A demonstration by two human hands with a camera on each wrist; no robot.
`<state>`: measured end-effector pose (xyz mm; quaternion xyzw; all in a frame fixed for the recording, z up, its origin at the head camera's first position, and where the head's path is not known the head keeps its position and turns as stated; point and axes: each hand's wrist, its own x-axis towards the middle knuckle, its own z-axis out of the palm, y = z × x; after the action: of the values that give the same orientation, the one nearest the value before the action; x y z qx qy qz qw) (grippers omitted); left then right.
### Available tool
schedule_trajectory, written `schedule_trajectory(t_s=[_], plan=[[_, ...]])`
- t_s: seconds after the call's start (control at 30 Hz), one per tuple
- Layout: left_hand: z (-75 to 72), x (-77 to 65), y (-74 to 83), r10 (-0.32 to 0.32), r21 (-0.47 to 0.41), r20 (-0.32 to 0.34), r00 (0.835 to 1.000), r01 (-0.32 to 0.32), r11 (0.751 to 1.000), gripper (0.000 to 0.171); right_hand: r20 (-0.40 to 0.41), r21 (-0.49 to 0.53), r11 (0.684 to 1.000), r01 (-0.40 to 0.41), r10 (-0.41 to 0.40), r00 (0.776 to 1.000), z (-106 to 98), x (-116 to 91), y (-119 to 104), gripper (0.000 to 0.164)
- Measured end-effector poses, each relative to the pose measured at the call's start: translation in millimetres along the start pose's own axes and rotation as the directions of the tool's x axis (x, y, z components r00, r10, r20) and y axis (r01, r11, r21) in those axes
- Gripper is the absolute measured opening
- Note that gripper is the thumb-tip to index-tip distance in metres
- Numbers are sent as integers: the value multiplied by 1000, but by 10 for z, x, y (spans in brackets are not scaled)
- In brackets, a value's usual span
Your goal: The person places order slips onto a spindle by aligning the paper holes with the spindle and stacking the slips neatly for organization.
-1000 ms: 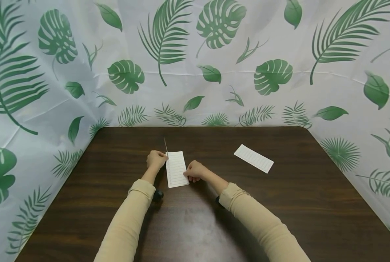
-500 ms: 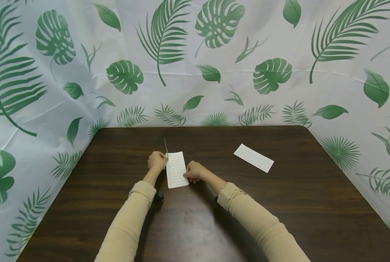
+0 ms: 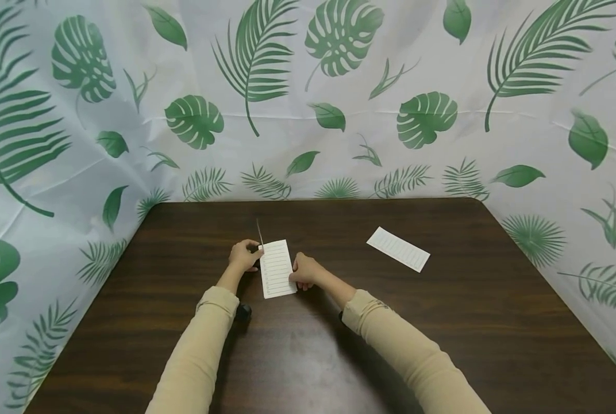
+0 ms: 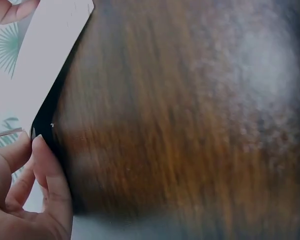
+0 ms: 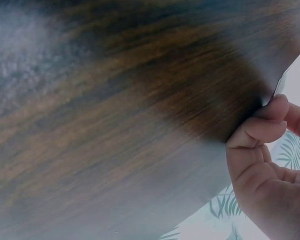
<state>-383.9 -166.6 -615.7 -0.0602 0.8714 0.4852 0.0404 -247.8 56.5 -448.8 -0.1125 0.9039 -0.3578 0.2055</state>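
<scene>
A white lined paper sheet (image 3: 277, 269) with small marks down its left side is held up between the two hands, tilted above the table. My left hand (image 3: 243, 256) pinches its upper left edge between thumb and fingers. From that grip rises a thin strip (image 3: 260, 233), seen nearly edge-on in the head view; the left wrist view shows a thin strip (image 4: 5, 133) beside the thumb too. My right hand (image 3: 307, 271) pinches the sheet's lower right edge, thumb on top and the other fingers curled. In the right wrist view, the pinching fingers (image 5: 262, 131) hide the sheet's corner.
A second white lined paper sheet (image 3: 398, 249) lies slanted to the right on the dark wooden table (image 3: 494, 322). Behind the table's far edge hangs a white leaf-printed curtain (image 3: 360, 115). Dark wrist gear (image 3: 243, 313) shows under the left cuff.
The left hand's fingers have spread a little apart at the edge. The right hand keeps its grip, and the sheet stays almost in place. The head view has shifted slightly.
</scene>
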Motion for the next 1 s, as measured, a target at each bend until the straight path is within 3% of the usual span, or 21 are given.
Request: schedule_trajectory(t_s=[0.23, 0.33, 0.37, 0.43, 0.5, 0.6, 0.7, 0.8, 1.0], plan=[[186, 583, -602, -1, -11, -15, 1000, 1, 1000, 46, 0, 39, 999, 11, -11, 1000, 18, 8, 7, 23], [221, 651, -676, 19, 1, -31, 999, -19, 1000, 45, 10, 66, 998, 10, -10, 1000, 16, 14, 26, 24], [210, 606, -628, 24, 12, -36, 999, -23, 1000, 44, 14, 79, 997, 7, -8, 1000, 13, 14, 36, 23], [134, 375, -388, 30, 29, -33, 999, -29, 999, 42, 24, 110, 994, 2, -5, 1000, -1, 7, 59, 20], [7, 0, -10, 33, 38, -35, 999, -31, 999, 38, 39, 146, 989, 0, -6, 999, -35, -11, 78, 17], [-233, -638, 648, -14, 39, -13, 1000, 14, 999, 33, 69, 176, 984, 4, -16, 997, -96, -40, 111, 14], [-388, -1063, 1089, -69, 29, 7, 998, 69, 997, 31, 91, 182, 983, 11, -28, 995, -166, -68, 148, 14], [-422, -1214, 1218, -60, 30, 5, 998, 60, 998, 32, 91, 160, 987, 28, -43, 995, -231, -85, 203, 15], [-431, -1245, 1221, -38, 43, -13, 999, 38, 998, 31, 85, 127, 989, 76, -88, 993, -388, -97, 326, 18]])
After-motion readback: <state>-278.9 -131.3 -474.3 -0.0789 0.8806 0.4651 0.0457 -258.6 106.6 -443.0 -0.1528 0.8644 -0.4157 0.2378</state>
